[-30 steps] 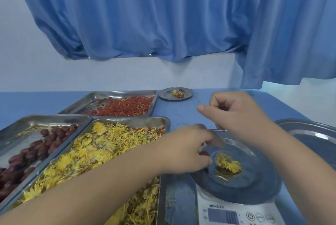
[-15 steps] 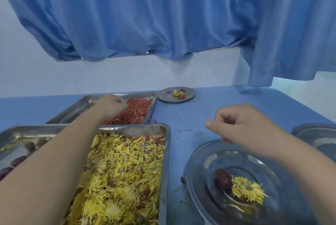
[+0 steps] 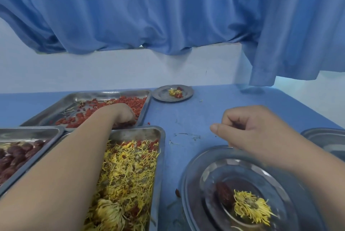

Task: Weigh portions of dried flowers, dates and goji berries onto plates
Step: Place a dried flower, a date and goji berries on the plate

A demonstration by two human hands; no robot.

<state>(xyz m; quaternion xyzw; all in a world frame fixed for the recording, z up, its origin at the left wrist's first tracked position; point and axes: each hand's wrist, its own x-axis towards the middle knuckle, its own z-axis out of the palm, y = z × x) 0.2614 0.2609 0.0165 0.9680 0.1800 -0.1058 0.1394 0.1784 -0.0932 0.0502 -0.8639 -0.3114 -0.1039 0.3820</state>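
My left hand reaches into the near right corner of the goji berry tray, its fingers curled down into the red goji berries. My right hand hovers in a loose fist over the far rim of the steel plate at the front right; nothing shows in it. That plate holds one dark red date and a yellow dried flower. The flower tray lies under my left forearm. The date tray is at the left edge.
A small steel plate holding a flower and red pieces stands at the table's back, right of the goji tray. More steel dishes sit at the right edge. Loose berries and petals dot the blue table. A blue curtain hangs behind.
My left hand left the front plate, where a date now lies, and moved into the goji berry tray. My right hand kept its fist over the plate.
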